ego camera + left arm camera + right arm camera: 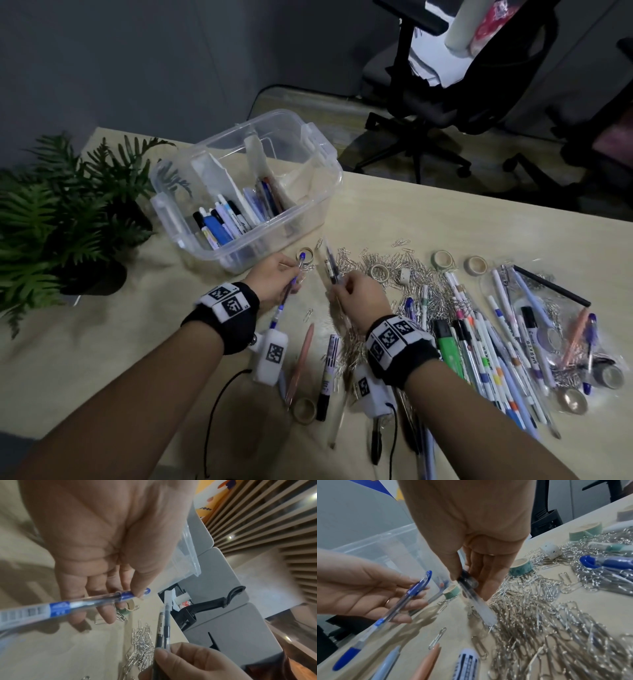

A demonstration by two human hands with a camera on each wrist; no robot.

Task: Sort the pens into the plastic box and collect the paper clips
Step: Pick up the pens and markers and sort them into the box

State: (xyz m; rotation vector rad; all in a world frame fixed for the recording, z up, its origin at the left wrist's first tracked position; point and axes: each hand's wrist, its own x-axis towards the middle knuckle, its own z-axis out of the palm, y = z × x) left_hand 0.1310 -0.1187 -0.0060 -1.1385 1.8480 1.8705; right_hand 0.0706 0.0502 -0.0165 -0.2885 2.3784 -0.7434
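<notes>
Your left hand point(274, 279) pinches a blue-capped pen point(289, 287) between thumb and fingers, its cap end pointing away from you and its barrel running back past your wrist. Your right hand point(359, 296) grips black pens point(330, 267); the left wrist view shows two barrels side by side between thumb and fingers, rising clear of the counter point(428, 212) toward the far side. The two hands sit close together without touching. Just beyond your left hand stands the clear plastic box point(239, 192), which holds several pens in compartments split by white dividers. A roll of tape point(305, 255) lies on the counter between your left fingertips and the box wall. The paper clips point(404, 270) lie in a loose silver heap beyond and to the right of your right hand, and they run on under your right wrist. One stray paper clip point(310, 313) lies alone between your wrists. Further right of your right hand a spread of pens and markers point(486, 349) covers the counter, mixed with clips, more tape rolls and a green highlighter point(448, 346). Near your forearms lie a pink pen point(301, 359) and a black marker point(329, 373). A potted fern point(68, 212) stands well to the left of your left hand.
</notes>
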